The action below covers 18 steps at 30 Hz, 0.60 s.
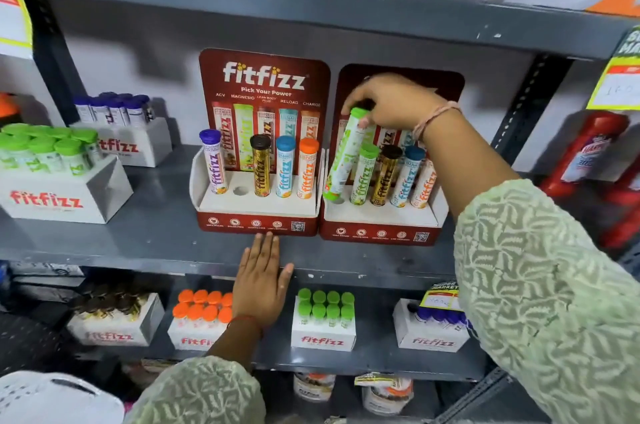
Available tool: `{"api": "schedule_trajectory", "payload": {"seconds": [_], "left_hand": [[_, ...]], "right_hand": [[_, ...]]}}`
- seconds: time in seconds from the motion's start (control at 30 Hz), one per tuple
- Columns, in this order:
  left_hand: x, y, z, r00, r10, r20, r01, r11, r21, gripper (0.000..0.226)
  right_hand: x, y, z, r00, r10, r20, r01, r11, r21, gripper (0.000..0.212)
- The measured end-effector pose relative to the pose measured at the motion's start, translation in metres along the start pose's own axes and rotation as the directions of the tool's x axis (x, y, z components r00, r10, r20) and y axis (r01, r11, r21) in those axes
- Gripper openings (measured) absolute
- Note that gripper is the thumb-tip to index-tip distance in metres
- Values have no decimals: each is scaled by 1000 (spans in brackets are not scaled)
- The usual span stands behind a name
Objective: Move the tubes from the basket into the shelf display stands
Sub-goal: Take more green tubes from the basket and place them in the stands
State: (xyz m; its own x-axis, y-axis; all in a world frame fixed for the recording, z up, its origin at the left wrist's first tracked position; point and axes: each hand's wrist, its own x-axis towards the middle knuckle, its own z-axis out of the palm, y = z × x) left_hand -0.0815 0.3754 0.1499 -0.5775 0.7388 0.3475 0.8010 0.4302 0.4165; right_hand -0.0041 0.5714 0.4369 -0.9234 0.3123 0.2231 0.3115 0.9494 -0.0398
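The right hand [391,101] is gripping a green-capped tube [343,155] by its cap end, fingers closed around the top, and is tilting it down toward the leftmost hole of the right display stand [377,221]; the tube's green base is sitting at or just over that hole, but it is leaning to the right and is not yet standing straight, so I am judging this placement as under way rather than finished. Beside it in the same stand, 4 tubes are already standing upright: a second green-capped one, a black-capped gold one, a blue-capped one and an orange one partly hidden behind the forearm. The left display stand [258,205] is holding 4 upright tubes, with purple, black, blue and orange caps, and 1 empty hole [240,190] is showing in the second position from the left. The left hand [261,285] is lying flat and open, holding nothing, with its palm pressing on the front edge of the shelf [138,236] just below the left stand. The basket is not appearing in this view, so I cannot tell how many tubes are remaining in it. By my reading, once this tube is seated the right stand is full, and the left stand is still needing 1 more.
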Motion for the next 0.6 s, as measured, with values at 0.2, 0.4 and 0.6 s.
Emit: {"api": "schedule_trajectory", "payload": {"seconds": [0.2, 0.4, 0.6], "left_hand": [[-1, -3, -1, 999, -16, 41, 14, 999, 32, 99], [-1, -3, -2, 997, -31, 76, 26, 998, 65, 102], [-1, -2, -5, 993, -42, 110, 33, 996, 82, 104]], "right_hand": [[12, -3, 10, 993, 52, 104, -54, 998, 16, 37], [17, -1, 30, 993, 59, 98, -66, 996, 64, 15], [16, 5, 40, 992, 79, 101, -85, 995, 55, 15]]}}
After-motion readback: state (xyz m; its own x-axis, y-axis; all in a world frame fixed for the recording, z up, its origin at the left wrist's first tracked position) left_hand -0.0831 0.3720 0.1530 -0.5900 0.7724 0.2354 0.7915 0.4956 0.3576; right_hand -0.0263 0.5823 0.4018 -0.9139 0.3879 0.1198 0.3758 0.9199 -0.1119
